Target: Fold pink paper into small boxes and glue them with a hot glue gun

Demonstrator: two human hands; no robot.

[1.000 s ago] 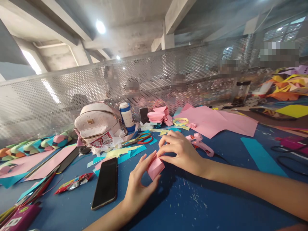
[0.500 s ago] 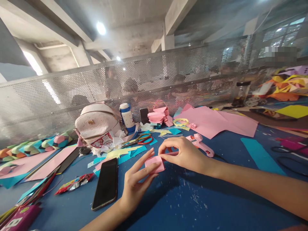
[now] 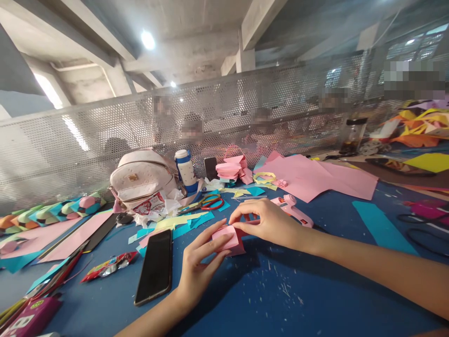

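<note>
Pink folded paper [image 3: 235, 240]: you're apparently shaping it.
Left hand [image 3: 197, 256]: you grip its sides.
Right hand [image 3: 269, 222]: you pinch its edge; next likely needs steady pressure.

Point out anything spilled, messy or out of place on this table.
Pale shreds lie strewn on the blue tabletop, on the near side of the right hand, looking like stray litter. A crumpled red wrapper beside the large phone could also be rubbish. Nothing looks clearly damaged.

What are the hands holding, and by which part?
A folded pink paper piece: the left hand grips its left side, the right hand touches its upper right edge.
</note>
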